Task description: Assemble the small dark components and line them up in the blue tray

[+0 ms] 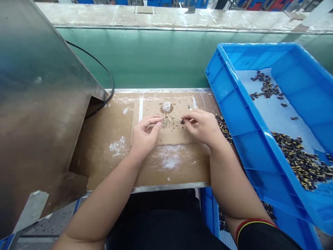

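Observation:
My right hand [204,127] pinches a small black part [182,122] between thumb and fingertips, just above a cardboard sheet [171,138]. Over the sheet's left side, my left hand [145,134] has its thumb and index finger drawn together; whether something tiny sits between them cannot be made out. Between the hands, slotted marks [166,122] show on the cardboard. Behind them stands a small clear cup-like piece [167,106] in a dark wet-looking patch. A small pointed tool tip [189,108] lies beyond my right fingers.
A large blue bin [234,104] at the right holds many black-and-yellow parts [299,156]. More dark parts [223,126] lie beside it on the table. A metal housing [47,104] with a black cable [104,66] stands left. A green panel [156,57] rises behind.

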Demonstrator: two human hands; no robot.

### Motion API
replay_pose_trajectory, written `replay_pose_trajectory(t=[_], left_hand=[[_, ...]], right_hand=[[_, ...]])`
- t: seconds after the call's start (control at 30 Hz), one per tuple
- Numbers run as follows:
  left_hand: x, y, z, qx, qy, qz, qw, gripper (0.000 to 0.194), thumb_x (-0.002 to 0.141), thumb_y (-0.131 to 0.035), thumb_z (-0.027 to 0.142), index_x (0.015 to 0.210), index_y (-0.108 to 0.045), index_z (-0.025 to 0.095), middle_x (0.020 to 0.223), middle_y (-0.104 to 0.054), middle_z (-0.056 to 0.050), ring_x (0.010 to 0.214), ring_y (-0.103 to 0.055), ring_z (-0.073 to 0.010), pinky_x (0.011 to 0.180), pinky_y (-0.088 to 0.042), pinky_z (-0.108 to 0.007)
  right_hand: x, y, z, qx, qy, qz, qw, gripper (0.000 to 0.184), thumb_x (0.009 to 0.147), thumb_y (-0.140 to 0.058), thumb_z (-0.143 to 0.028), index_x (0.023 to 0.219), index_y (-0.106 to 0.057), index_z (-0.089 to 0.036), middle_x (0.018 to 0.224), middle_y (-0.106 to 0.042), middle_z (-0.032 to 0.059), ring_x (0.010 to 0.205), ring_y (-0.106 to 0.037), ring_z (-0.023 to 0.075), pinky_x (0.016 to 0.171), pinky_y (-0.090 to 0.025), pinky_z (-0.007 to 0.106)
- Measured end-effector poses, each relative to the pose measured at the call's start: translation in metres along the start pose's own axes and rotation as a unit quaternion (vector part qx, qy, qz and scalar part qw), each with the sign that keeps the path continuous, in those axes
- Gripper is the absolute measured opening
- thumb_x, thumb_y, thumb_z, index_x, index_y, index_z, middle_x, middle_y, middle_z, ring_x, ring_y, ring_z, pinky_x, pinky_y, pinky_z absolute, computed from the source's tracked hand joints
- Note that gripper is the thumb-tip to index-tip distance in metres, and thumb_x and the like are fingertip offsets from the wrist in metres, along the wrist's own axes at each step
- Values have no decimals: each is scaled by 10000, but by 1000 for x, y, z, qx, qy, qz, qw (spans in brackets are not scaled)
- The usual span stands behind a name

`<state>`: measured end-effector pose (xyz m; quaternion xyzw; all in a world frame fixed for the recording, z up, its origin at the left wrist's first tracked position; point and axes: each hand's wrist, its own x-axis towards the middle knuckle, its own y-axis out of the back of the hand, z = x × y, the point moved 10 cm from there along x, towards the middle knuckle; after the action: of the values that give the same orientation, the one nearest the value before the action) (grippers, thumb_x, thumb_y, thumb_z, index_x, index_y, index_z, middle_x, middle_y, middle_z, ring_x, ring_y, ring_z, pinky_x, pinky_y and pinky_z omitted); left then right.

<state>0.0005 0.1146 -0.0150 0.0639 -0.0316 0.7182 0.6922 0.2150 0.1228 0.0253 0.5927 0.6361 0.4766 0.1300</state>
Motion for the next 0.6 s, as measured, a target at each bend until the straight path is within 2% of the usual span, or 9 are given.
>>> replay_pose_trajectory(t=[0.13, 0.27, 0.6], left_hand=[[0, 0, 2, 11, -6, 0, 1000, 139, 907, -738, 297, 963, -816, 196, 1173, -757, -119, 1128, -715, -248, 813, -615, -324], [-1, -1, 3, 22, -14, -2, 1000, 137, 913, -724, 293, 953, -814, 198, 1164, -752, -113, 1106, -711, -233, 751, -588, -292], [-2, 0, 5, 16, -35, 2, 999, 137, 916, -726, 307, 941, -821, 212, 1142, -750, -103, 1085, -714, -223, 862, -603, -324]], right_hand=[[0, -15, 14, -49, -2, -44, 998, 210, 977, -597, -203, 1054, -791, -223, 1051, -783, 74, 911, -719, 232, 810, -561, 367], [0, -25, 19, -62, -18, -57, 996, 200, 955, -625, -200, 1053, -798, -217, 1005, -780, 72, 837, -705, 224, 787, -540, 356], [1, -31, 22, -56, -19, -24, 998, 164, 894, -679, -162, 992, -799, -217, 937, -790, 49, 820, -708, 211, 798, -541, 338]])
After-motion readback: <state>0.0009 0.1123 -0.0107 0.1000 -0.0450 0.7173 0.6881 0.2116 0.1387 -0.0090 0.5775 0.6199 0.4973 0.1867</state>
